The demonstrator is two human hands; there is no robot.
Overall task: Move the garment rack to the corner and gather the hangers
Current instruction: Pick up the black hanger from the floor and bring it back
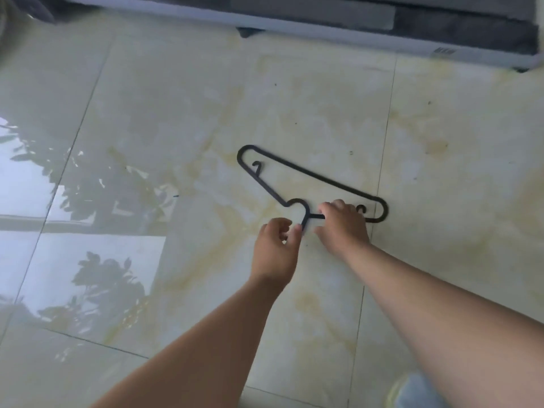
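Note:
A black plastic hanger (306, 172) lies flat on the glossy tiled floor (176, 128), its hook end pointing toward me. My left hand (278, 245) pinches the neck of the hanger just below the hook curve. My right hand (343, 226) rests over the hanger's lower bar to the right of the neck, fingers curled down on it. The garment rack is out of sight.
A low white-framed piece of furniture with dark grey padding (382, 22) runs along the far edge of the floor. The tiles reflect a window and foliage at the left. A blurred pale object (412, 390) sits at the bottom right.

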